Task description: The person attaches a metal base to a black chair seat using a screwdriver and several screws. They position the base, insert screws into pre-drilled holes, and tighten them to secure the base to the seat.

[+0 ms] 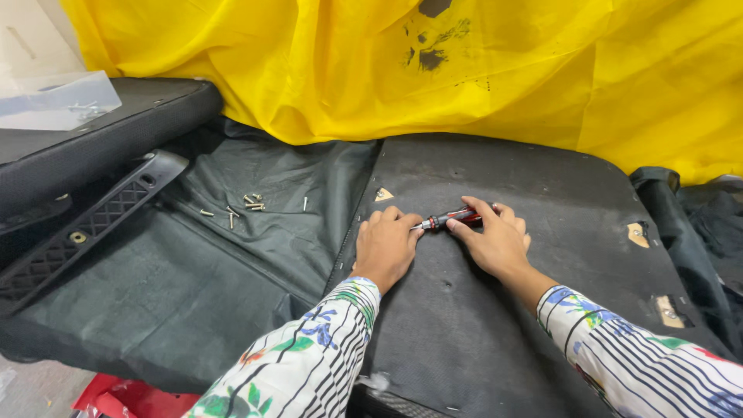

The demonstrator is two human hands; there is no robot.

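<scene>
Screwdriver held flat over a dark felt panel

Hands meet at the middle of the frame, both resting on a large dark felt-covered panel [480, 310] that fills the lower right. The right hand [495, 240] grasps a screwdriver [453, 219] with a red and black handle, fingers curled over the handle so that only part of it shows. The tool lies nearly level, its metal tip pointing toward the left of the frame. The left hand [385, 244] is loosely clenched, knuckles up, and its fingertips pinch or steady the shaft near the tip; whether the tip touches the panel cannot be told. Both arms come in from the bottom edge wearing striped sleeves [309, 364] printed with flowers.

Left of the panel, black cloth [193, 286] is spread out in folds, and a small scatter of loose screws [246, 204] lies on it at centre left, well apart from the hands. Farther left sits a long black plastic trim piece [85, 228] with a grid pattern, running diagonally toward the lower left corner. Above it, a black cushioned part [116, 124] carries a clear plastic box [54, 101] in the upper left corner. A crumpled yellow sheet [464, 70] with dark smudges covers the whole top of the frame. Small tan patches [638, 234] show along the panel's right side, and something red [124, 402] peeks out at the bottom left.
</scene>
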